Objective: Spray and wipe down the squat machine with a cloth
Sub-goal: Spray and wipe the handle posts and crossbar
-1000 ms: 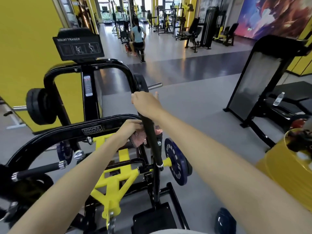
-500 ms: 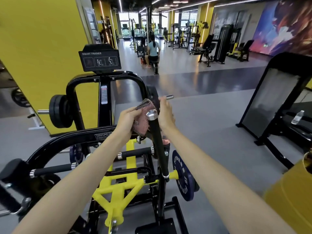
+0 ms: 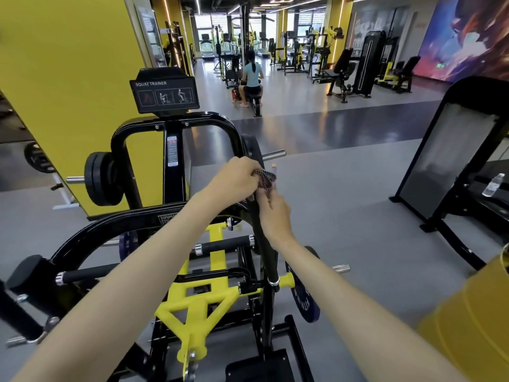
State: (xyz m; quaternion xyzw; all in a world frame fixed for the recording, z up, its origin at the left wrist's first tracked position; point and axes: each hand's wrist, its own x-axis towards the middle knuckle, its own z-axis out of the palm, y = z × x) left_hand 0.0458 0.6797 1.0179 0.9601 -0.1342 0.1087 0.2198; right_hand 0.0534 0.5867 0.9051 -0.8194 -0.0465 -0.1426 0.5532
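The left hand (image 3: 237, 179) grips the bunched cloth (image 3: 265, 178) over the top of the squat machine's (image 3: 176, 216) black upright handle (image 3: 268, 260), probably to rub its end. The right hand (image 3: 275, 216) curls round the handle just below, seemingly steadying it.

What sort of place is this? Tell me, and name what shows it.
Almost certainly a commercial gym: the squat machine carries a SQUAT TRAINER placard, black weight plates sit on its peg, and rows of exercise machines fill the hall behind.
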